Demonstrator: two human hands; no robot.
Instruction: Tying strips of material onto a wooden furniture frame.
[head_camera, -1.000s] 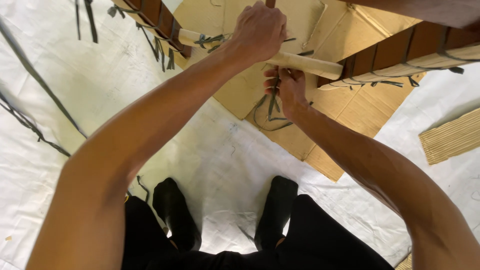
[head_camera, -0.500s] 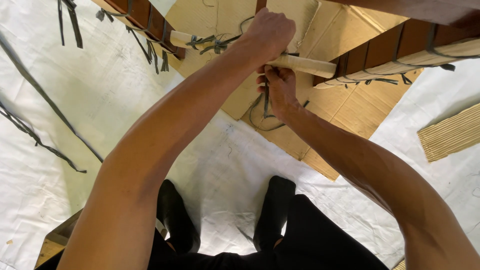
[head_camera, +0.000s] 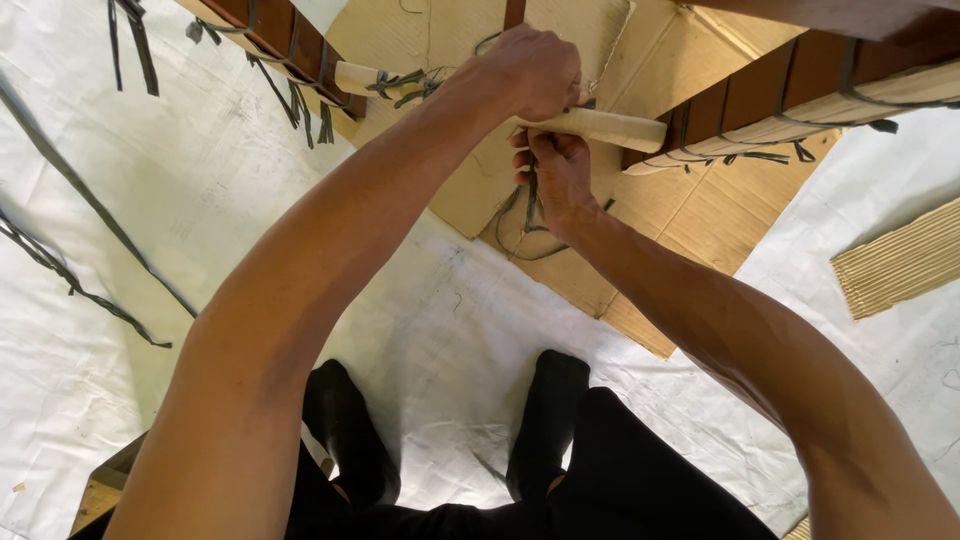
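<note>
Pale wooden rod (head_camera: 600, 126) showing smooth and matt | dark flat strap (head_camera: 527, 200) looking dull | cardboard (head_camera: 690, 210) lying rough, brown | white woven floor sheet (head_camera: 150, 200) appearing creased, matt

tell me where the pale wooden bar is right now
In the head view the pale wooden bar lies top centre, held by the left hand from above and the right hand below, over the flattened cardboard.
</note>
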